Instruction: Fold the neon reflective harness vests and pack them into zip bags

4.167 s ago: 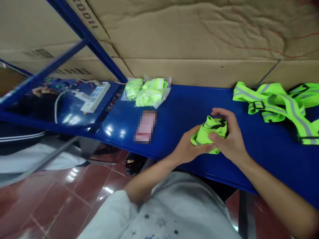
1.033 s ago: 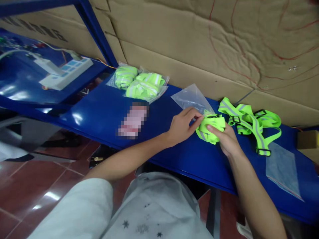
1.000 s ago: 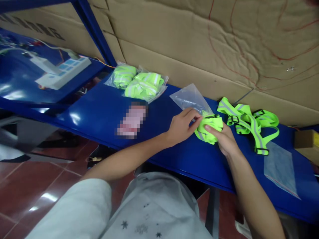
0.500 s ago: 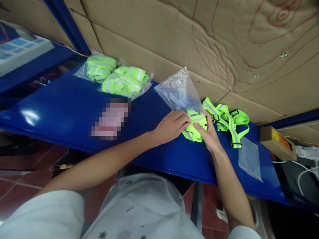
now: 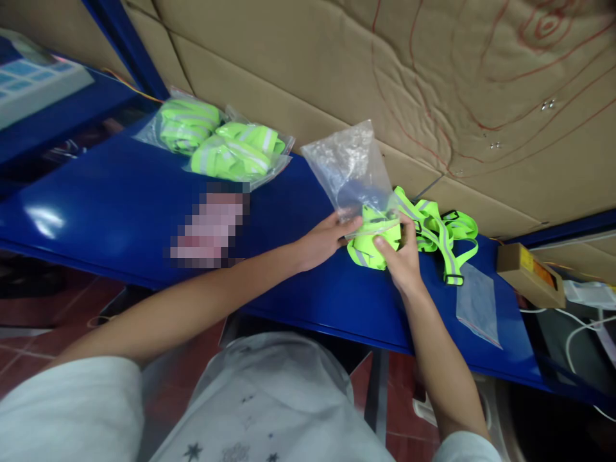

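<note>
My right hand [image 5: 403,258] grips a folded neon-green reflective strap bundle [image 5: 373,244] over the blue shelf [image 5: 312,282]. Its top end sits inside the mouth of a clear plastic bag [image 5: 347,165], which stands upward. My left hand [image 5: 325,237] pinches the bag's opening at its left edge. Both hands are closed. Right behind my right hand lies a loose neon-green strap harness [image 5: 440,228] with black buckles.
Bagged green bundles [image 5: 219,144] lie at the back left, beside a blurred pinkish object [image 5: 209,224]. An empty flat plastic bag [image 5: 476,303] lies right of the harness, and a small cardboard box [image 5: 529,274] stands further right. A cardboard wall [image 5: 433,83] backs the shelf.
The clear bag has been lifted and opened, and the folded bundle has moved partly into its mouth. The view has swung to the right along the shelf.
</note>
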### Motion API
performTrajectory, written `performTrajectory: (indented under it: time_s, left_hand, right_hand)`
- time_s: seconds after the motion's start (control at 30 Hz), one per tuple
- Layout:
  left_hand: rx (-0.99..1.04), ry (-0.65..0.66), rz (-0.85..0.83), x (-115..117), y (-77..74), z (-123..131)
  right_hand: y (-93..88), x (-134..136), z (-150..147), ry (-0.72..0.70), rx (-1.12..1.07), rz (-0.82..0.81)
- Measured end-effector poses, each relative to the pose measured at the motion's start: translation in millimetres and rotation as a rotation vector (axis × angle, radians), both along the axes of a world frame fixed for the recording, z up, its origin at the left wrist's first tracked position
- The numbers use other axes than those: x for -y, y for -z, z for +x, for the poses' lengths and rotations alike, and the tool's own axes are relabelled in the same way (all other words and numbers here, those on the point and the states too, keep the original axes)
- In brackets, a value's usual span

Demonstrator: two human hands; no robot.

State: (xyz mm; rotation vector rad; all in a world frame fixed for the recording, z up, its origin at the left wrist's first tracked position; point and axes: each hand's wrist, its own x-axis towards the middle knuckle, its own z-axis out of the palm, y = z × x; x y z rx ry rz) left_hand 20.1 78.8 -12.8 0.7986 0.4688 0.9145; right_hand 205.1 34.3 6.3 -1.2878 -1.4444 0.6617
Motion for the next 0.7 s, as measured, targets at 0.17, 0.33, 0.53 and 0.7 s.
performTrajectory:
  time_s: [0.17,0.33,0.53,0.7]
  left_hand:
    - [-0.044,0.026,0.113,6.5,-2.8,-1.0]
    - [-0.117,0.067,0.129,4.5,-6.4,-5.3]
    - [-0.147,0.236,0.161,-1.3,-15.9,-15.7]
    - [-0.146,0.257,0.198,-0.6,-22.7,-19.3]
  right_hand:
    - [-1.4,4.7,-6.1,-0.027,0.206,0.041]
    - [-3.5,4.6,4.5,-0.037,0.336,0.055]
    - [-20.4,6.9,23.0,-0.356,0.121,-0.130]
    - [-19.0,0.5,31.8,-0.322,-0.038,-0.080]
